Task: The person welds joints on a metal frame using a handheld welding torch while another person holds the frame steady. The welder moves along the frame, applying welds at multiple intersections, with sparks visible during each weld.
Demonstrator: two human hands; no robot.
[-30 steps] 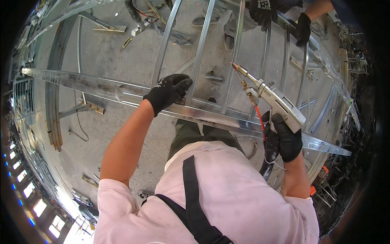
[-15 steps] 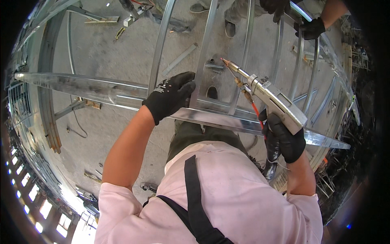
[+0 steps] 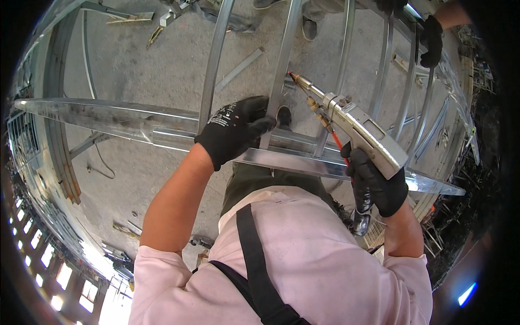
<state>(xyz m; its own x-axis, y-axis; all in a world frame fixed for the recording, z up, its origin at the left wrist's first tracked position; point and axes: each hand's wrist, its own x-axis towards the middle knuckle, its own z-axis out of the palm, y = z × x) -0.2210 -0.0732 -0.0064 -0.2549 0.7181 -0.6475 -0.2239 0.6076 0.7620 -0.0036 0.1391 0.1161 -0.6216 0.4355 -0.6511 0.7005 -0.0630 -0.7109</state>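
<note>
My left hand (image 3: 238,129), in a black glove, is closed around the lower part of an upright metal bar (image 3: 283,67). That bar meets a long shiny metal rail (image 3: 303,160) running crosswise in front of my body. My right hand (image 3: 379,181), gloved too, grips a silver handheld welding gun (image 3: 360,127) by its handle. The gun slants up to the left, and its copper-coloured nozzle lies close to the bar in the picture; whether they touch I cannot tell. A red hose (image 3: 337,142) runs along the gun's underside.
More parallel bars (image 3: 345,49) span the frame to the right. A co-worker's gloved hand (image 3: 431,42) is near the frame's far right end. A loose metal strip (image 3: 239,69) lies on the concrete floor. Stacked metal profiles (image 3: 57,119) stand at the left.
The gun's nozzle has moved slightly left, nearer the bar my left hand holds. The bars appear shifted right. The co-worker's hand has moved a little, its fingers now pointing downward.
</note>
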